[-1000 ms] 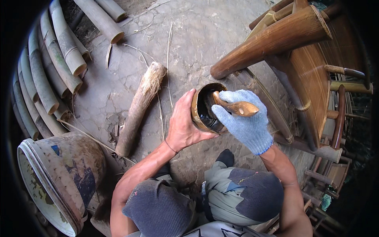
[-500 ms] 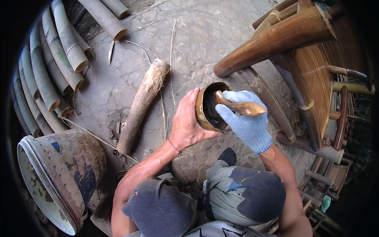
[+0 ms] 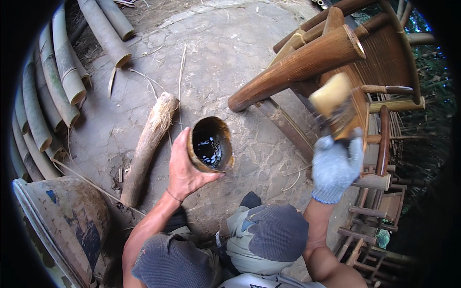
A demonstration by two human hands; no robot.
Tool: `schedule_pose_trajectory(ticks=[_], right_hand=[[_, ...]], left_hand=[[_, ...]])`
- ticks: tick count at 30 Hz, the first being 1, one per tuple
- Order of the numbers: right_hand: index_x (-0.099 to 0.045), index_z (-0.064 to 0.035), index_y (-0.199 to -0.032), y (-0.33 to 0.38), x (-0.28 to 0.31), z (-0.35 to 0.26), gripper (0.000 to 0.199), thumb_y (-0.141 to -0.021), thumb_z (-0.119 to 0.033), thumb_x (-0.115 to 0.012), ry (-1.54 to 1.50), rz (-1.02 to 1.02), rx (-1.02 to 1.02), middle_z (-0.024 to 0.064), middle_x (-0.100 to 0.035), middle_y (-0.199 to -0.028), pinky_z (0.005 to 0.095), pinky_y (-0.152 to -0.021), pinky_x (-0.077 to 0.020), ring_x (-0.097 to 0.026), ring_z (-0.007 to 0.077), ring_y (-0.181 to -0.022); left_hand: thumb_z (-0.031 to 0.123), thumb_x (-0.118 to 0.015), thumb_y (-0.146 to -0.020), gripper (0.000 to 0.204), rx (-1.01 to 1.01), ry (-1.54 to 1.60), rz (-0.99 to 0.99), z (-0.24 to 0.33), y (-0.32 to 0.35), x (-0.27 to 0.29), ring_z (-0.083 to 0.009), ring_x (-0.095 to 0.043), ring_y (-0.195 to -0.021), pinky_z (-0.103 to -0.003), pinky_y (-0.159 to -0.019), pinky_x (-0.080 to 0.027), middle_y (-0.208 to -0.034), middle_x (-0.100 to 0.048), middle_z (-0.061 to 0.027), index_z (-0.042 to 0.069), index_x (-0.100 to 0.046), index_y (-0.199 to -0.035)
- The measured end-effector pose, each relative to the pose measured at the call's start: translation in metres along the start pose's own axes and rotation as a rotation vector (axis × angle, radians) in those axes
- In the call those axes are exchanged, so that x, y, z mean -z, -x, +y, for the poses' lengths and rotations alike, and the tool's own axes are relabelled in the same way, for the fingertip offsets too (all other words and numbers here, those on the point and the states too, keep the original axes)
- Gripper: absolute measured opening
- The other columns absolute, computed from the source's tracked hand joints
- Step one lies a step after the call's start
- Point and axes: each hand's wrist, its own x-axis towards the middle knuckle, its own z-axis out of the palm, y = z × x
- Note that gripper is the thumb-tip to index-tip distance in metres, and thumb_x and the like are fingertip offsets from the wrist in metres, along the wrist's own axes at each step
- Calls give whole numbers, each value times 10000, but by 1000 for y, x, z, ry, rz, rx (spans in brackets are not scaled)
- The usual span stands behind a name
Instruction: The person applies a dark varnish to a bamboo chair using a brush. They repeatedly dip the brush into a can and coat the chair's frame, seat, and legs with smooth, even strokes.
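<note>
A round can [image 3: 203, 126] with a stained yellowish outside is gripped by my bare left hand [image 3: 186, 165], fingers and thumb around its left side. Its mouth tilts toward me, and shiny dark liquid [image 3: 209, 151] shows inside. My right hand [image 3: 336, 165], in a pale knitted glove, is closed on a brush [image 3: 331, 98] with tan and dark parts, smeared by motion. The brush is raised away from the can, in front of a glossy brown bamboo chair [image 3: 295, 67] lying tipped over at the right. I cannot tell whether brush and chair touch.
A short log [image 3: 149, 149] with a frayed end lies left of the can. Cut bamboo poles [image 3: 65, 72] fan out at the far left. A stained bucket [image 3: 77, 216] lies tipped at the lower left. More bamboo frames [image 3: 379, 216] stand at the lower right.
My right hand has lifted the brush out of the can and carried it right to the chair. The can, still in my left hand, now tilts more toward me.
</note>
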Motion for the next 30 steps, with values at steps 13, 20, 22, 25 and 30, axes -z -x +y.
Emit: schedule_pose_trajectory(ticks=[13, 20, 22, 25, 30], right_hand=[[-741, -239, -934, -46, 6, 144, 222, -716, -201, -749, 1646, -552, 1368, 58, -612, -1199, 418, -908, -424, -577, 274, -1084], [-671, -224, -894, -34, 59, 245, 98, -814, -279, -668, 1933, -635, 1012, 20, -552, -1182, 473, -830, -400, -476, 281, -1094], [-674, -200, -940, -32, 71, 261, 146, -825, -290, -662, 1973, -685, 860, 33, -555, -1153, 483, -820, -402, -484, 292, -1080], [-665, -161, -962, -34, 96, 280, 184, -840, -297, -650, 1851, -646, 649, 43, -555, -1125, 481, -800, -402, -491, 299, -1082], [-653, -148, -995, -35, 130, 266, 216, -826, -280, -632, 1878, -853, 785, 26, -556, -1151, 463, -790, -396, -479, 270, -1095]], left_hand=[[366, -982, -517, 1194, 75, -13, 233, -19, 9, 63, -289, -535, -1248, -402, -1072, -420, -1342, -525, -166, -21, -346, -1450], [318, -991, -509, 1183, 185, 7, 283, -23, 16, 83, -277, -562, -1203, -388, -1054, -438, -1308, -540, -151, -16, -346, -1443], [306, -991, -516, 1172, 214, 17, 278, -22, 17, 87, -268, -564, -1200, -385, -1052, -443, -1305, -545, -147, -16, -347, -1440], [243, -979, -529, 1101, 283, 67, 281, -10, 14, 88, -256, -569, -1176, -374, -1047, -443, -1299, -556, -146, -21, -367, -1405], [200, -950, -562, 1008, 305, 16, 302, 4, 7, 104, -262, -558, -1166, -366, -1033, -435, -1269, -569, -149, -30, -400, -1375]])
